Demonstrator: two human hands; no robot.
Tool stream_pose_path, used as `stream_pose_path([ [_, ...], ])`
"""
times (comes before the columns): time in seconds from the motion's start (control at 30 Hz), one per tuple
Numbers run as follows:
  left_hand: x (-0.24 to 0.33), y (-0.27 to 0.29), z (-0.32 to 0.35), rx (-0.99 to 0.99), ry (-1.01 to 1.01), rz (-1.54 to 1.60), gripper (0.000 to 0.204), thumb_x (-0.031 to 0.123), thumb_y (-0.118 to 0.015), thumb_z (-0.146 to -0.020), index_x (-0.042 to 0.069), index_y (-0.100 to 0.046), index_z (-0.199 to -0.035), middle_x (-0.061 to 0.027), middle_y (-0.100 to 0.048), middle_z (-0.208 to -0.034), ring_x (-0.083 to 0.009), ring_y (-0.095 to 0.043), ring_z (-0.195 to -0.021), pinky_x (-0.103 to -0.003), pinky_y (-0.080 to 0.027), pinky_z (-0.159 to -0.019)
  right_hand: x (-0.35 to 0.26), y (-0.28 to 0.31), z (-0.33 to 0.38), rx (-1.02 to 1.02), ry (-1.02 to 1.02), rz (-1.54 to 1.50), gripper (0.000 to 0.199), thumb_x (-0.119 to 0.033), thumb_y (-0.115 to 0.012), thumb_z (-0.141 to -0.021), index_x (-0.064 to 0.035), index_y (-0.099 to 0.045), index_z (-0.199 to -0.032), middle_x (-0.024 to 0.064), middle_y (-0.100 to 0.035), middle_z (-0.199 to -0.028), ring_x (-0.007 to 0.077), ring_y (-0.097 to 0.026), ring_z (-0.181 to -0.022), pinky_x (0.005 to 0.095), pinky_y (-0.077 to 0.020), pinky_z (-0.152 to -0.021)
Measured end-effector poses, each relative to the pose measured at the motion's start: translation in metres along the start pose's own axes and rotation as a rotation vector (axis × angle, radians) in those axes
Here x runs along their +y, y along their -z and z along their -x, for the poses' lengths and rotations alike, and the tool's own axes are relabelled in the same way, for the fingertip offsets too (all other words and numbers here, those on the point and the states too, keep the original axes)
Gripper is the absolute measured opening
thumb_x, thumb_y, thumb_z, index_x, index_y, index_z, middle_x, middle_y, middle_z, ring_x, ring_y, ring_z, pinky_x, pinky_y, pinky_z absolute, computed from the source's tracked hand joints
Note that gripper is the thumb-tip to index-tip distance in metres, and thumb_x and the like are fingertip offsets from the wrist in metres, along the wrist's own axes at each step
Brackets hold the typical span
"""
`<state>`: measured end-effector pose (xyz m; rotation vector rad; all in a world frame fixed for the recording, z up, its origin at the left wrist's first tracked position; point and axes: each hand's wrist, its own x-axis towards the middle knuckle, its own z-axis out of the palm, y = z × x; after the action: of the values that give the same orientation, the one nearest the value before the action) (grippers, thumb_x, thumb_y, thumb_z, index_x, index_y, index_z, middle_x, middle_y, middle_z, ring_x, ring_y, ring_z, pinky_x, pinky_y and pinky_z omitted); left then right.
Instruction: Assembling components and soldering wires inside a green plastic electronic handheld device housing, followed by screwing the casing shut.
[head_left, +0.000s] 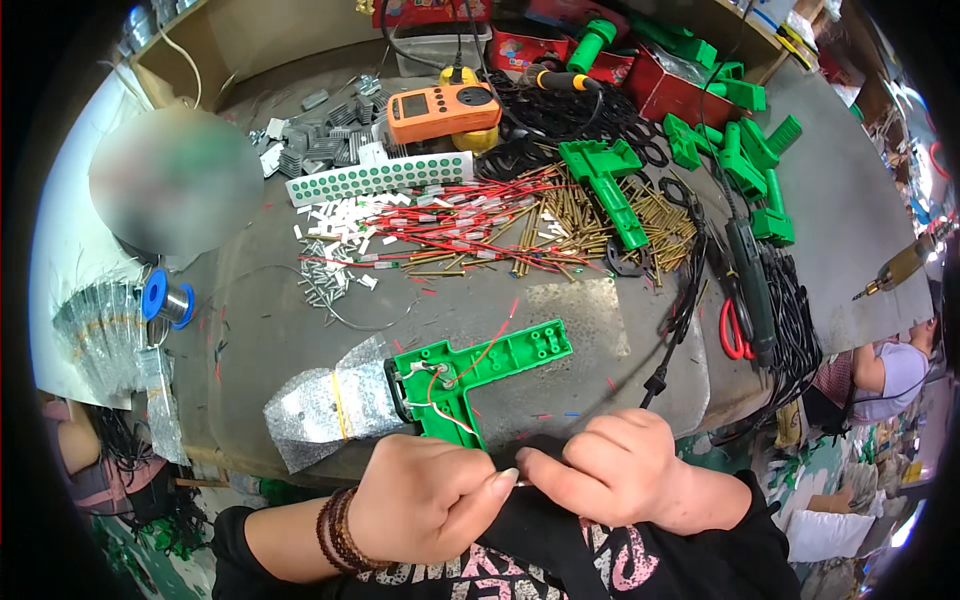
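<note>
My left hand [430, 500], with a beaded bracelet at the wrist, and my right hand [610, 470] are both closed in a pinch near the table's front edge. Between their fingertips a short bit of thin wire [521, 483] shows; most of it is hidden by my fingers. A black cord [655, 385] with a strain relief runs down behind my right hand. Just beyond my hands lies an open green plastic housing half [500, 372] with red and white wires inside. At its left end is a silvery wrapped part [335, 408] with a rubber band around it.
Red wires [450, 222], brass-coloured screws [665, 232] and small silver screws [325, 272] lie in piles. Behind them sits an orange meter [443, 112]. Green housings [755, 165], a power screwdriver [750, 290] and red-handled scissors [735, 330] are at right. A solder spool [168, 300] stands left.
</note>
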<state>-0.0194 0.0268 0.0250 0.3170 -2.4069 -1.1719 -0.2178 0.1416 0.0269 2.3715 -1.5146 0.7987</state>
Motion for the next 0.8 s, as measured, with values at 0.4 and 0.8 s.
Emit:
stream_pose_path([
  [0.4,-0.012,0.07,0.056,0.228,0.436,0.453,0.011,0.009,-0.068,-0.088,-0.001,-0.066,-0.086,-0.0075,-0.062,-0.067,-0.0128,-0.054,-0.054,-0.027,-0.043,-0.051,0.018,-0.004,0.015,-0.197,-0.34,-0.453,0.009,-0.015,-0.071,-0.085,-0.008,-0.066,-0.087,0.0048,-0.061,-0.067,0.0227,-0.062,-0.056,0.0353,-0.049,-0.052],
  [0.8,-0.038,0.01,0.007,0.083,-0.146,-0.419,0.024,0.009,-0.079,-0.076,0.007,-0.07,-0.098,-0.0078,-0.069,-0.091,-0.0253,-0.068,-0.071,-0.033,-0.054,-0.06,0.012,-0.023,0.001,-0.262,-0.688,-1.076,0.011,-0.008,-0.074,-0.09,-0.0026,-0.076,-0.099,0.0079,-0.072,-0.085,0.0175,-0.07,-0.076,0.029,-0.0534,-0.067],
])
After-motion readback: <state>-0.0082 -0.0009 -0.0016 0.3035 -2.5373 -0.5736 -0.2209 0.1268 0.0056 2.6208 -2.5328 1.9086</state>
